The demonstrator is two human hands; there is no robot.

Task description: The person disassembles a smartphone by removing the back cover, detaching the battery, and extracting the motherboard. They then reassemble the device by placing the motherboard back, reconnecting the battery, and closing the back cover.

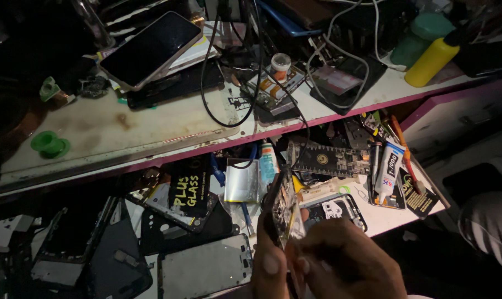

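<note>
Bare circuitry of opened phone held edge-up, pinched in left hand, right hand closed at its lower edge, above open parts drawer, seemingly for inspection.

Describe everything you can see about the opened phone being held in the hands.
The phone is held edge-on and nearly upright above the open drawer, its top tilted slightly left. Its back is off, showing a circuit board and metal shields inside a thin dark frame. The left hand has it in its grip from below, thumb against the near face; the right hand touches its lower right edge with the fingertips. Dim light hides finer detail.
</note>
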